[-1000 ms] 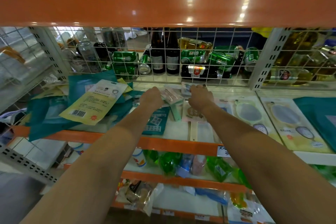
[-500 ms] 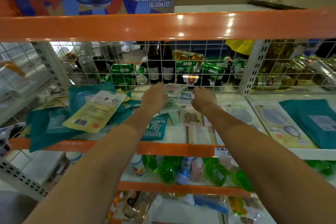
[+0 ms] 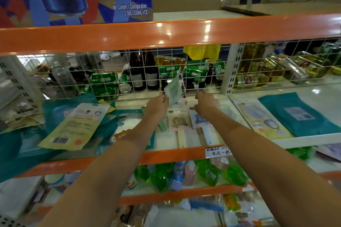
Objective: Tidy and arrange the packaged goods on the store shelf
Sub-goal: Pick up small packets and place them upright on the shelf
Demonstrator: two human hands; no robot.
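Two hands are out over the shelf point(image 3: 193, 140), at the back near the wire grid point(image 3: 110, 72). My left hand point(image 3: 156, 106) pinches a small pale green packet point(image 3: 173, 91) by its lower corner and holds it up on edge, tilted against the grid. My right hand point(image 3: 206, 103) is just beside it, fingers curled down toward the flat packs lying there; whether it grips one I cannot tell, since the back of the hand hides the fingertips.

I judge the packet very light and thin, a soft film sleeve that flexes, so a corner pinch lets it flop and twist. Taking it along a sealed edge, thumb on one face and fingers on the other, should keep it flat. The film looks glossy, so it may slip if I squeeze only a little.

Below my hands lie a pink pack point(image 3: 178, 121) and a blue-printed pack point(image 3: 200, 120), side by side. To the left, a yellow pack point(image 3: 73, 127) sits skewed on a heap of teal bags point(image 3: 53, 112). That heap is not yet sorted.
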